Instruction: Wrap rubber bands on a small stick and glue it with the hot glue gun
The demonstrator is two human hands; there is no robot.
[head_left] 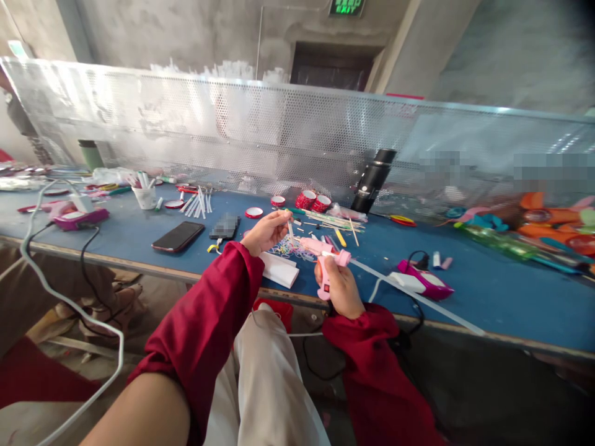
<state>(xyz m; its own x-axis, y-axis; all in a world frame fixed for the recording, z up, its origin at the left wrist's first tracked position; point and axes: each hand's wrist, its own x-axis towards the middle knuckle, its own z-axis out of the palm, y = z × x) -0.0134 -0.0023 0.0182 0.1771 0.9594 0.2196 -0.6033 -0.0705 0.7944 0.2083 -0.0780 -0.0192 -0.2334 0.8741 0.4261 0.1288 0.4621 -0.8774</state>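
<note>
My right hand (pixel 343 286) is wrapped around the handle of a pink hot glue gun (pixel 316 246), its nozzle pointing left. A long translucent glue stick (pixel 418 290) runs out of the gun's back end, down and to the right. The fingertips of my left hand (pixel 269 231) pinch a small pale stick (pixel 290 229) whose lower end hangs close to the nozzle; whether they touch I cannot tell. Below both hands lie a heap of small multicoloured bits (pixel 297 249) and a white folded sheet or box (pixel 279 270).
A phone (pixel 178 236), a black power bank (pixel 224 227), a cup of sticks (pixel 145 197), red tins (pixel 305 199) and a black flask (pixel 373 179) stand or lie on the blue table (pixel 493 272). A purple-white power strip (pixel 421 280) sits right. A perforated metal screen (pixel 260 136) rises behind.
</note>
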